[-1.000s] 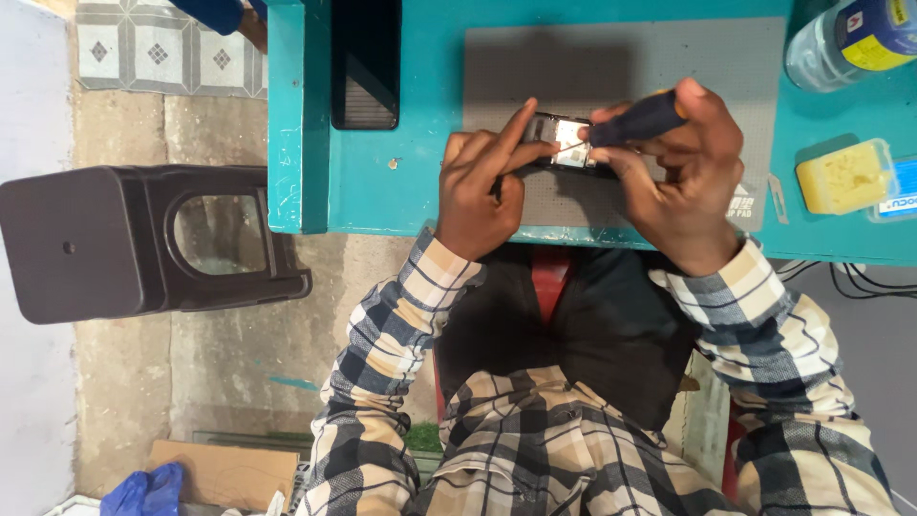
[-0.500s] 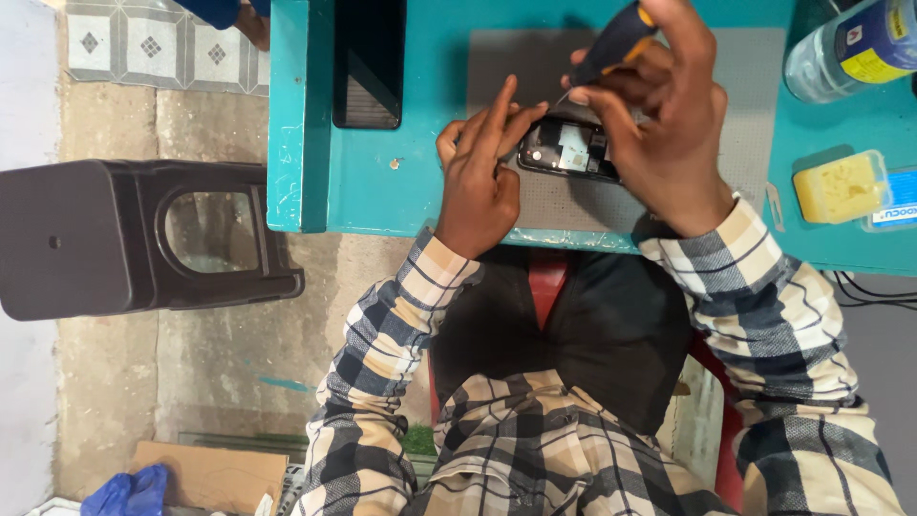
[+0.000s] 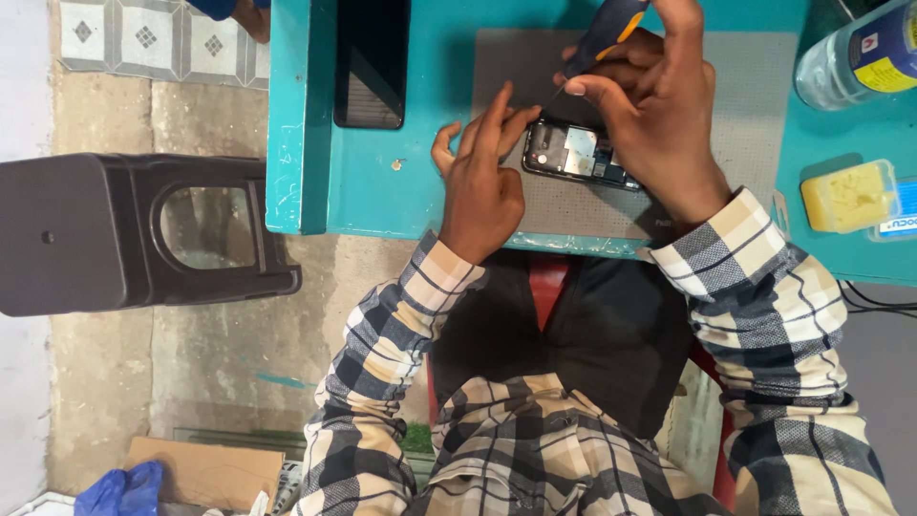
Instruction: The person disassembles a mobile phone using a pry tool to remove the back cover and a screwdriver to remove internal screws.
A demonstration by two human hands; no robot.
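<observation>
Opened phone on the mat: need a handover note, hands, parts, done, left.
Left hand: fingers steady the opened phone, which lies back off on the grey mat.
Right hand: grips a dark screwdriver, tip just above the phone's upper edge.
Nearby: black slab on the teal table, yellow block, clear bottle.
Done: back off, board exposed.
Left: work on the board; which screws remain cannot be told.

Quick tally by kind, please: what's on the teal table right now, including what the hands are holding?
Opened phones with exposed circuit board: 1
Dark flat phone panels: 1
Blue-and-orange-handled screwdrivers: 1
Grey work mats: 1
Clear plastic bottles: 1
Yellow blocks: 1
Total: 6
</observation>
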